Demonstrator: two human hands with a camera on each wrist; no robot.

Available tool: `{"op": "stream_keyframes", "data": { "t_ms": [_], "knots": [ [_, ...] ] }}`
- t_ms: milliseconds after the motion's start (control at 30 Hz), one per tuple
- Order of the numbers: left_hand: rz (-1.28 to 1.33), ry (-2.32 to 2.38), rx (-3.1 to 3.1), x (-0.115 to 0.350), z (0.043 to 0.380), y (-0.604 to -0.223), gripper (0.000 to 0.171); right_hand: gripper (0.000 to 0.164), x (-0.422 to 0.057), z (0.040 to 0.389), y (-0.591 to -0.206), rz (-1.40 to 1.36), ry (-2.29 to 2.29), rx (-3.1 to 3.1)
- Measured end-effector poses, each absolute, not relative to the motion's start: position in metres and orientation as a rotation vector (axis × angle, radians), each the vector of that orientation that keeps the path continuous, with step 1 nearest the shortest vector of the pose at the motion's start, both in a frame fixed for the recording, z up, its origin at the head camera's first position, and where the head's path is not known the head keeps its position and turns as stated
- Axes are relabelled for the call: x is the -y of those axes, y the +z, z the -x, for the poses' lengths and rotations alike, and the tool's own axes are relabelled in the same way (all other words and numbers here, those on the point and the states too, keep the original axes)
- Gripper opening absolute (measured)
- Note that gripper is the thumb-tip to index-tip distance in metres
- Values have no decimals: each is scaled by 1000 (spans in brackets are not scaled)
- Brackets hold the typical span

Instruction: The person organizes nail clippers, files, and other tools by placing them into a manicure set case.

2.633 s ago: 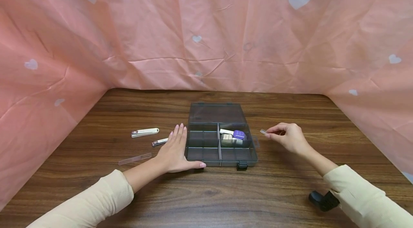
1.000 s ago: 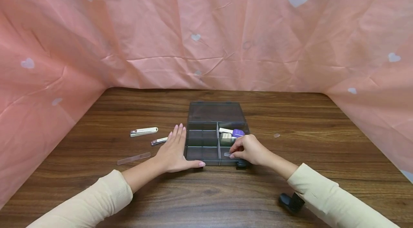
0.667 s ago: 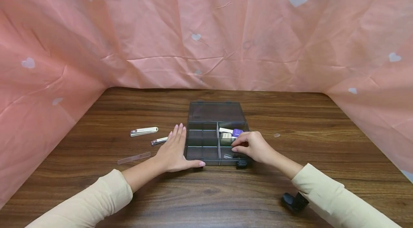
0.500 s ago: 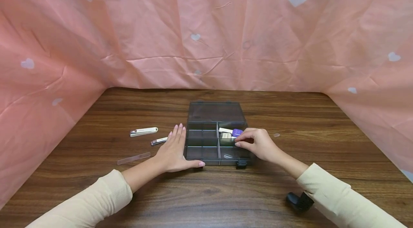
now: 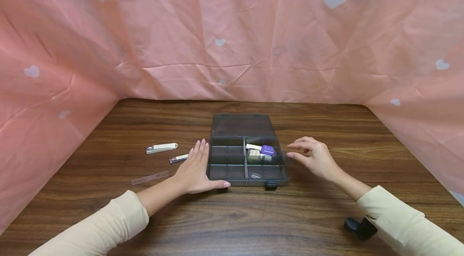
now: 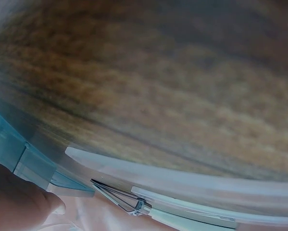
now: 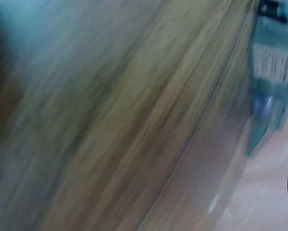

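My left hand (image 5: 193, 169) rests against the left side of the dark see-through divided box (image 5: 228, 172), its thumb along the front edge. The box's lid (image 5: 243, 125) is folded back. Two nail polish bottles, one with purple polish (image 5: 268, 150) and one pale (image 5: 254, 153), lie in the back right compartment. Small clear pieces (image 5: 255, 175) lie in the front right compartment. Just right of the box, my right hand (image 5: 319, 159) hovers with thumb and fingers apart, holding nothing visible. A small clear piece (image 7: 214, 203) lies on the table in the blurred right wrist view.
Left of the box are a large nail clipper (image 5: 162, 148), a smaller nail clipper (image 5: 178, 159) partly behind my left hand, and a translucent pinkish strip (image 5: 150, 178). Pink heart-printed cloth (image 5: 232, 46) surrounds the wooden table (image 5: 232, 224). A black device (image 5: 360, 228) sits at my right wrist.
My right hand carried small clear pieces from the right into the front right compartment and let go of them. It has moved back out to the right. My left hand has stayed put.
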State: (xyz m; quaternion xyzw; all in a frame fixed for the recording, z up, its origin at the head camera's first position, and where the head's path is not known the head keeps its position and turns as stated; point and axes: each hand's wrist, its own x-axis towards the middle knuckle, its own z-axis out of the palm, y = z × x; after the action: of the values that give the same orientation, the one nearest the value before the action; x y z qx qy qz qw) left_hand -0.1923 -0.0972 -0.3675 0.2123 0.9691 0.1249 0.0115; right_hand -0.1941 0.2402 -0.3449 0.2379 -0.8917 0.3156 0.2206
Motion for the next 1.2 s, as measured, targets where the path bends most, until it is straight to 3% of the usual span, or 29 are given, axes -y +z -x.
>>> {"op": "stream_keyframes", "data": {
  "t_ms": [600, 1200],
  "knots": [
    [-665, 369, -3042, 99, 191, -367, 123, 26, -306, 204, -342, -510, 817, 2706],
    [-674, 379, -3043, 97, 191, -367, 122, 28, -322, 228, -349, -457, 797, 2975]
  ]
}}
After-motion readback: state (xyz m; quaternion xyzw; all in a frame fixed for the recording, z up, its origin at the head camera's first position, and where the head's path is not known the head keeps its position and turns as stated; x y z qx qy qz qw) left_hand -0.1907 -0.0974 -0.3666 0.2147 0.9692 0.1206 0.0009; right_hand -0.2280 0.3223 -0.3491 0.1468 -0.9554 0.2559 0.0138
